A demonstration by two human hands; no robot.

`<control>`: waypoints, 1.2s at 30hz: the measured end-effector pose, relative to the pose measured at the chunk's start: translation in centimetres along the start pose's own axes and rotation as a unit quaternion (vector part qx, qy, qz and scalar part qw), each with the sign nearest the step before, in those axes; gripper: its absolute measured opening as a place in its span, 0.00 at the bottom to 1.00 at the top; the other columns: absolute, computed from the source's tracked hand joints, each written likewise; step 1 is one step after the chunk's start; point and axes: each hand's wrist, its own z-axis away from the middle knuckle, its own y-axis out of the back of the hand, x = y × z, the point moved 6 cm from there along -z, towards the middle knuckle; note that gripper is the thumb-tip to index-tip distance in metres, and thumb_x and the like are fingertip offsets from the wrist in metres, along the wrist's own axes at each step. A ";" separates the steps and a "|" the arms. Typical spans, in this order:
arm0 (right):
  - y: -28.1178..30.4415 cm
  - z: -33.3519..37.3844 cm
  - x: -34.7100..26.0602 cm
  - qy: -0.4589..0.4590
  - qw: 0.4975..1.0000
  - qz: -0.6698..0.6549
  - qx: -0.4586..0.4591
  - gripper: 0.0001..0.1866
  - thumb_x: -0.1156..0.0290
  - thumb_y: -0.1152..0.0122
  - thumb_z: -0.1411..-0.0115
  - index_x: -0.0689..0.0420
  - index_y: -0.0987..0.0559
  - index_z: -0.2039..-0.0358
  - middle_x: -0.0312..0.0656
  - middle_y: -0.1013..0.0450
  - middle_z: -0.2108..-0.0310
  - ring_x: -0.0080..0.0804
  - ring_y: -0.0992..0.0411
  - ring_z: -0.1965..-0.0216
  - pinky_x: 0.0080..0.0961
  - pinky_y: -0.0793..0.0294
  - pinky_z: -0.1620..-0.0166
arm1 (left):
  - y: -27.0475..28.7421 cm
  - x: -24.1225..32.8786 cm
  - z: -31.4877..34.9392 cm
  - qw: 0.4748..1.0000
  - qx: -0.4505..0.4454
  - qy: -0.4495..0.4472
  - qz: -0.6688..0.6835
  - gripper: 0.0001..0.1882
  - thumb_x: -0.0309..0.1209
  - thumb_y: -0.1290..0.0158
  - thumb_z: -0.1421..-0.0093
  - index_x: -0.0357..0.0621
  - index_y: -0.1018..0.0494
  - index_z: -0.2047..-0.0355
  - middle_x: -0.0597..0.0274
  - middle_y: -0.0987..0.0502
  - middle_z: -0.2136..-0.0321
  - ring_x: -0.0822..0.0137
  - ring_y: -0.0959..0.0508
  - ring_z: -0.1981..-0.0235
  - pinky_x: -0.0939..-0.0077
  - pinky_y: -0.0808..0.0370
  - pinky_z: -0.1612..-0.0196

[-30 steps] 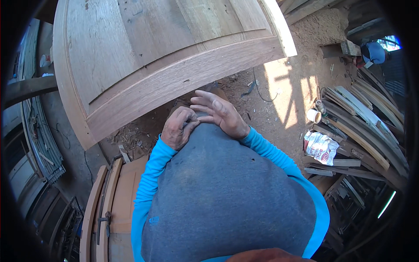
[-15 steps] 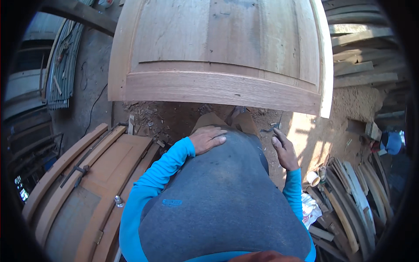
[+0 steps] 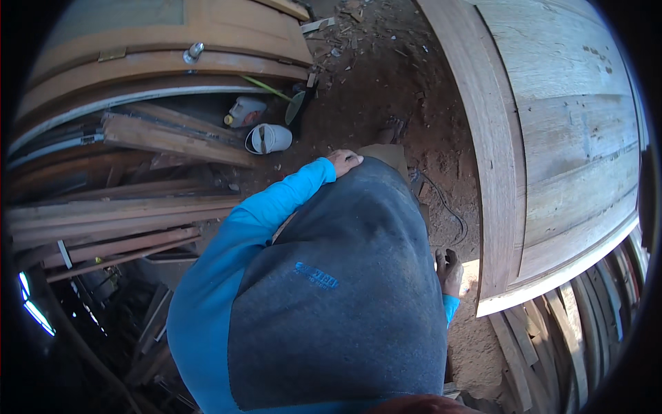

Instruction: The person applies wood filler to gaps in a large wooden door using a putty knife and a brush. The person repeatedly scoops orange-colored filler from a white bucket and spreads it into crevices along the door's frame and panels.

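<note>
My left hand (image 3: pixel 343 162) rests on my body near the lower end of my dark grey and blue shirt (image 3: pixel 331 276), its fingers laid out over the cloth. My right hand (image 3: pixel 449 274) hangs beside my right side with thumb and fingers apart; nothing shows between them, though the shirt hides part of it. Nearest to that hand is a pale wooden panel door (image 3: pixel 500 165), standing to the right and apart from the fingers. A dark cable (image 3: pixel 455 214) curves over the dirt floor beyond the right hand.
At the upper left lies a brown door (image 3: pixel 234 31) with a round metal knob (image 3: pixel 194 52). Below it are a white bucket (image 3: pixel 274 139), a whitish jug (image 3: pixel 245 112) and stacked boards (image 3: pixel 117 214). More planks (image 3: pixel 572 324) lie at the lower right. Debris litters the dirt floor (image 3: pixel 352 90).
My view has turned left: the panel door has shifted from ahead to my right, and the bucket and jug have come into view. Both hands stay near my body.
</note>
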 end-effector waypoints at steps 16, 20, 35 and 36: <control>10.2 -5.9 -16.0 0.272 0.902 0.000 0.335 0.36 0.62 0.39 0.31 0.63 0.40 0.29 0.59 0.36 0.34 0.51 0.34 0.35 0.48 0.30 0.39 | -17.1 -31.6 10.1 0.963 0.051 0.229 0.129 0.31 0.59 0.49 0.36 0.49 0.19 0.47 0.48 0.21 0.45 0.50 0.22 0.42 0.62 0.27 0.39; 8.5 -9.8 -15.3 0.252 0.892 0.125 0.353 0.33 0.57 0.39 0.31 0.66 0.34 0.35 0.59 0.37 0.38 0.54 0.35 0.38 0.50 0.33 0.38 | -12.5 -31.8 11.1 0.896 0.118 0.223 0.365 0.35 0.61 0.47 0.38 0.44 0.21 0.46 0.43 0.21 0.45 0.47 0.24 0.40 0.59 0.30 0.36; 4.8 -14.0 -17.3 0.040 0.909 0.314 0.272 0.51 0.30 0.49 0.37 0.49 0.47 0.24 0.70 0.55 0.27 0.63 0.57 0.24 0.50 0.56 0.25 | 1.9 -59.2 4.9 0.778 0.231 0.292 0.506 0.18 0.43 0.41 0.33 0.45 0.24 0.50 0.59 0.16 0.60 0.65 0.16 0.63 0.68 0.19 0.64; 4.0 -13.5 -18.5 0.020 0.895 0.351 0.273 0.49 0.30 0.50 0.36 0.46 0.46 0.24 0.63 0.52 0.26 0.63 0.57 0.24 0.50 0.58 0.24 | 1.8 -60.1 4.4 0.776 0.222 0.302 0.507 0.20 0.44 0.41 0.33 0.46 0.25 0.48 0.58 0.17 0.58 0.64 0.16 0.60 0.66 0.20 0.62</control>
